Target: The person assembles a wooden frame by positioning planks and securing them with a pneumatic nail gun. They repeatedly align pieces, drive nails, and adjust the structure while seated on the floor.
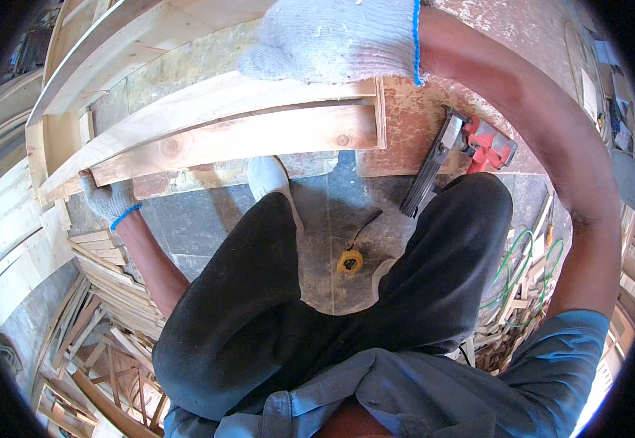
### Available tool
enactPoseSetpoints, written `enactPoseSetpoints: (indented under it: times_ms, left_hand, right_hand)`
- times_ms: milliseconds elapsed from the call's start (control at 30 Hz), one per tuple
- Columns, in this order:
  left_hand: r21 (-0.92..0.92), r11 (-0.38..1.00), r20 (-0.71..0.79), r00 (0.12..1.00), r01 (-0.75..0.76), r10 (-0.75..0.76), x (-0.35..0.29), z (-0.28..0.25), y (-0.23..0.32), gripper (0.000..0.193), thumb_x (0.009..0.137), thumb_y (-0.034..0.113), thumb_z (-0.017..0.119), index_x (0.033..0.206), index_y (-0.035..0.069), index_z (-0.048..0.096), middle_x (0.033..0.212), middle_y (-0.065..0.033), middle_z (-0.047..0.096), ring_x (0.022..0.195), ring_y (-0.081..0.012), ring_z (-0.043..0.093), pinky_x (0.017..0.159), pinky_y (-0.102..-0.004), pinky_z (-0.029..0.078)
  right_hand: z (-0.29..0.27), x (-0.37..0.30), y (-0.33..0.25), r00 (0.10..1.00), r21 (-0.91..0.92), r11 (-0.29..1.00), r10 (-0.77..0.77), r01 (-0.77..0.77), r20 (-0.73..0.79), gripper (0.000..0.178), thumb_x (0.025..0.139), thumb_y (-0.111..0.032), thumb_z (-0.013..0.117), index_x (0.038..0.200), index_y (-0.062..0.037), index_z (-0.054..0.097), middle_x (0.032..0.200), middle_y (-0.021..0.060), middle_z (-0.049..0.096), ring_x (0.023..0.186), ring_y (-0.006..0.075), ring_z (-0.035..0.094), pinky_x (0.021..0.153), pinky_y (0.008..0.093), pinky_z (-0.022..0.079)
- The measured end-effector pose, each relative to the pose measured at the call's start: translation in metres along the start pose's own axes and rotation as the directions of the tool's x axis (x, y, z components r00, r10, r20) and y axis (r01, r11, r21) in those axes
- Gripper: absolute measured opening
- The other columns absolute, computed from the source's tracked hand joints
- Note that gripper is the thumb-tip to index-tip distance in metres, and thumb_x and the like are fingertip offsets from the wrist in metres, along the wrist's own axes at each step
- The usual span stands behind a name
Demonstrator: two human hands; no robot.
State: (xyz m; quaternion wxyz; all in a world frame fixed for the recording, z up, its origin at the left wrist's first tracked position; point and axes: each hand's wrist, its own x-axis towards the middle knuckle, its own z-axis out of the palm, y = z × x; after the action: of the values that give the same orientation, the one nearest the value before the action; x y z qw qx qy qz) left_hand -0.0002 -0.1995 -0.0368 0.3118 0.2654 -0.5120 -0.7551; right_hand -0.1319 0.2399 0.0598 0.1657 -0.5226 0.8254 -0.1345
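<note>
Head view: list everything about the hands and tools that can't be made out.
All in the head view:
- Right hand: cut off by the top edge and washed out by glare; finger positions unclear.
- Left hand: some fingers appear hidden by the lower board, so its grip is uncertain.
- Yellow tape measure: markings too small to read.
- Left shoe: partly hidden by the left knee.

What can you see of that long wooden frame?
The wooden frame looks like pale, knotty timber: two long boards, a narrow gap between, with a crosspiece at the right end. It runs crosswise beyond the knees. The gloved left hand grips its near edge toward the left; whether the gloved right hand touches its far edge is unclear.
</note>
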Motion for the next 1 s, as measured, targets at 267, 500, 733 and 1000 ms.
enactPoseSetpoints:
  times_ms: [267, 500, 733, 1000]
  left_hand:
    - [-0.045, 0.999, 0.019, 1.0, 0.024, -0.024, 0.005, -0.018, 0.004, 0.049, 0.108, 0.039, 0.047, 0.137, 0.002, 0.056, 0.143, -0.014, 0.057, 0.131, -0.031, 0.054, 0.112, -0.0495, 0.043]
    - [0.037, 0.999, 0.028, 0.999, -0.024, 0.023, 0.012, -0.023, 0.0, 0.049, 0.106, 0.04, 0.05, 0.136, 0.002, 0.057, 0.142, -0.0146, 0.058, 0.131, -0.032, 0.054, 0.113, -0.0512, 0.042]
    - [-0.032, 0.999, -0.027, 0.999, 0.043, -0.044, -0.004, -0.006, 0.008, 0.047, 0.104, 0.036, 0.054, 0.136, 0.002, 0.057, 0.143, -0.0147, 0.057, 0.134, -0.033, 0.051, 0.116, -0.0536, 0.038]
    - [-0.07, 0.994, 0.005, 0.997, 0.081, -0.081, 0.008, -0.017, 0.004, 0.046, 0.104, 0.036, 0.053, 0.136, 0.003, 0.058, 0.143, -0.0149, 0.056, 0.134, -0.0335, 0.05, 0.116, -0.0563, 0.037]
  right_hand:
    - [0.001, 0.01, -0.001, 0.994, -0.016, 0.996, -0.092, 0.093, 0.054, 0.023, 0.085, -0.02, 0.059, 0.095, -0.0076, 0.076, 0.087, 0.02, 0.073, 0.081, 0.0389, 0.072, 0.071, 0.0475, 0.057]
    - [0.007, 0.007, -0.006, 1.0, -0.082, 0.996, -0.015, 0.016, 0.013, 0.024, 0.086, -0.022, 0.058, 0.092, -0.0076, 0.076, 0.087, 0.0203, 0.073, 0.081, 0.0402, 0.072, 0.073, 0.0478, 0.056]
    - [0.012, 0.008, -0.001, 0.994, -0.092, 0.996, -0.028, 0.018, -0.107, 0.026, 0.091, -0.023, 0.056, 0.094, -0.0062, 0.076, 0.088, 0.0212, 0.072, 0.081, 0.0396, 0.071, 0.073, 0.0461, 0.056]
    - [0.022, -0.084, -0.009, 0.516, 0.386, 0.905, 0.421, -0.182, -0.746, 0.02, 0.098, -0.017, 0.06, 0.11, -0.0066, 0.072, 0.101, 0.0087, 0.073, 0.085, 0.0191, 0.069, 0.073, 0.0327, 0.055]
